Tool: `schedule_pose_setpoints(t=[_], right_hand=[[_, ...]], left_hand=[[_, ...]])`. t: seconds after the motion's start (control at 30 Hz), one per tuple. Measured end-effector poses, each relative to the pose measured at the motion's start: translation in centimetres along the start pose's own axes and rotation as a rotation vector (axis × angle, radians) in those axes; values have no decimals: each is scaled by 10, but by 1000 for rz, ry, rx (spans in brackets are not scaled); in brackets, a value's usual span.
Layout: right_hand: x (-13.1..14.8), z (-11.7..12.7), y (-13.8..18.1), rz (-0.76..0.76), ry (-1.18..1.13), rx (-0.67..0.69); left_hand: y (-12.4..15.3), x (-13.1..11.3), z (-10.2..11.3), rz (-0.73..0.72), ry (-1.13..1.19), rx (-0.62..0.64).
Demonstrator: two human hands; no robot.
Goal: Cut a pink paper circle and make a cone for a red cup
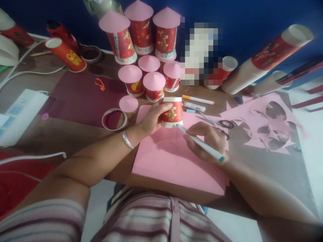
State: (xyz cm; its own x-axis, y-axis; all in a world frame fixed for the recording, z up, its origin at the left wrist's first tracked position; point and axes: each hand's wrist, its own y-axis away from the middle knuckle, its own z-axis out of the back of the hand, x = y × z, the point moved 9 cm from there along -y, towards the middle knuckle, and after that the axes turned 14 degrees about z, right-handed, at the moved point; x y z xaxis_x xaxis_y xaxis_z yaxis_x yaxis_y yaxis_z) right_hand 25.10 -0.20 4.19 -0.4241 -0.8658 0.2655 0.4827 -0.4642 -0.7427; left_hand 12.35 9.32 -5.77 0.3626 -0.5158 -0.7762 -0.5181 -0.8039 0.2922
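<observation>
Shirt (141, 218): off-white, maroon and grey stripes
Placket (176, 222): mauve, round button (176, 209)
Left sleeve (50, 220): short, striped
Bracelet (128, 140): silver, textured band

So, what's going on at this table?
A person's left hand holds a small red cylinder over pink paper, while the right hand holds a marker with its tip at the cylinder's lower white band. Beyond it stand seven red cylinders topped with pink cones. Scissors lie to the right, near cut-up pink scraps.

L hand (156, 116) curled, R hand (208, 138) pinched, fingers (217, 136) prob. bent (blurry).
</observation>
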Motion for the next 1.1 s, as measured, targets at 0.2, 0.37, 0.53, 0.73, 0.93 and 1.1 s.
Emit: schedule_pose_setpoints(t=[0.2,0.37,0.53,0.73,0.93,1.1], right_hand=[[-6,0,1,-52,-72,-21],[-13,-3,3,-123,-355,-95],[-12,-8,2,-109,-350,-25],[-5,-6,2,-63,-255,-18],[-6,-2,4,-104,-67,-3],[-3,-2,2,-29,-13,-32]], left_hand=[[0,-1,0,-9,2,10],[1,1,-3,33,-4,5],[4,-1,-4,17,-20,2],[3,3,-5,53,-96,6],[2,-2,-3,-2,-83,-7],[1,0,-2,-1,-94,0]])
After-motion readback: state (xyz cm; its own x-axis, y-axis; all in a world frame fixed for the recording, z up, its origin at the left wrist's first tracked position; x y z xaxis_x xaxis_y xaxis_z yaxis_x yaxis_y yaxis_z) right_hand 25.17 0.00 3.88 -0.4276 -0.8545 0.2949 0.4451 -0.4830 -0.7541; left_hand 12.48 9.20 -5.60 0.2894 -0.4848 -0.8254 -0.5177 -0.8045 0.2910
